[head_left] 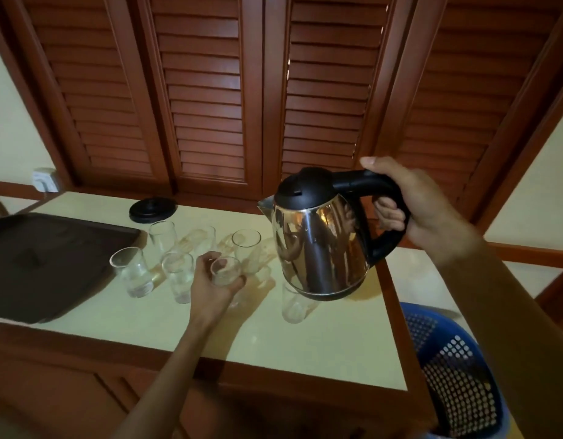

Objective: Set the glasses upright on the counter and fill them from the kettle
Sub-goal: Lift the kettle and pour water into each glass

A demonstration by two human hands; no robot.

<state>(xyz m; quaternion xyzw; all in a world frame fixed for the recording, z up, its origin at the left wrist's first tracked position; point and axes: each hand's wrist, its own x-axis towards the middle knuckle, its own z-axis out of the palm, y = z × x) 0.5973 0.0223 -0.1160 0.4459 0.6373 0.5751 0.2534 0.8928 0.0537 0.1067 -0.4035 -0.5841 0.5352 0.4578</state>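
R hand (422, 213) grips kettle (318, 245), L hand (210, 280) holds glass (225, 274), tray (52, 261) beside

The room is dim and the light is warm and yellowish. The pale worktop (305, 343) is the brightest part, and soft shadows lie on it under the arms and beside the glasses (178, 274). The shiny kettle (321, 248) acts like a mirror, with bright streaks and a bent picture of fingers on its side. The wooden shutters (210, 90) behind look dark red, with tiny bright slits of light between some slats. The picture is a bit soft and grainy, and the glasses look smeared. Straight lines bend and lean near the edges, and the dark tray (36, 264) shows little detail.
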